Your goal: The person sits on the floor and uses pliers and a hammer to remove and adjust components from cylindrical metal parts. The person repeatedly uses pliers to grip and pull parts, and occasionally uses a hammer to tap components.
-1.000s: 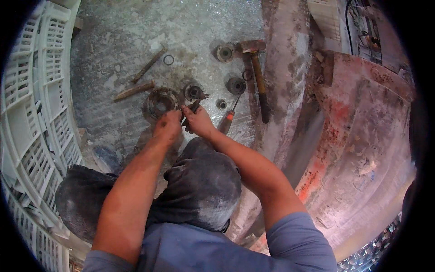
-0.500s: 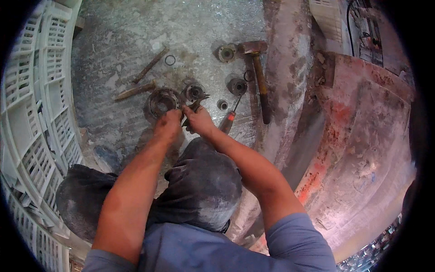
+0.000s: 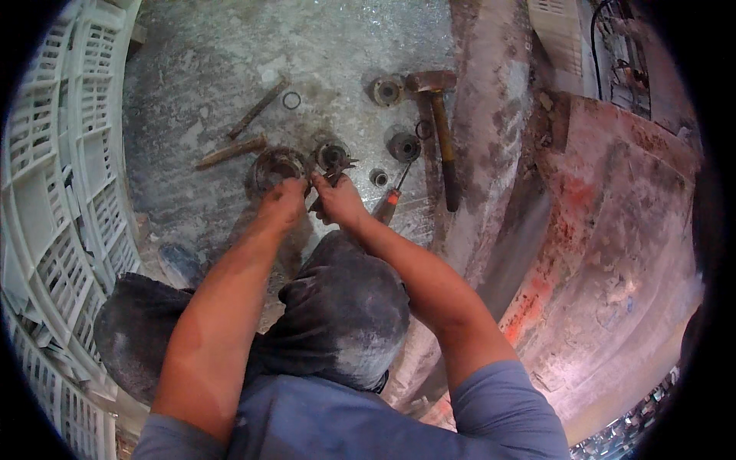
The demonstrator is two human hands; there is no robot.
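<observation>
My left hand (image 3: 284, 202) is closed on the near rim of a dark, round metal housing (image 3: 264, 162) with a wide central opening. My right hand (image 3: 342, 204), just beside it, is wrapped round a pair of dark pliers (image 3: 343, 165) whose jaws point away to the right. Behind the pliers lies a flanged metal hub (image 3: 332, 154), partly covered by them. A screwdriver with a red and dark handle (image 3: 389, 204) rests to the right of my right hand, near a small metal bushing (image 3: 379, 178).
Farther right lie a hammer (image 3: 440, 130), another hub (image 3: 404, 146), a round flange (image 3: 387, 91) and a dark ring (image 3: 423, 129). Two worn bars (image 3: 257, 109) (image 3: 230, 152) and a thin ring (image 3: 291, 100) lie beyond. White crates (image 3: 92, 138) line the left; a rusty curved metal body (image 3: 606, 253) stands right.
The round housing appears slightly more tilted, and my left hand has shifted up a little with it. My right hand keeps the pliers in nearly the same place.
</observation>
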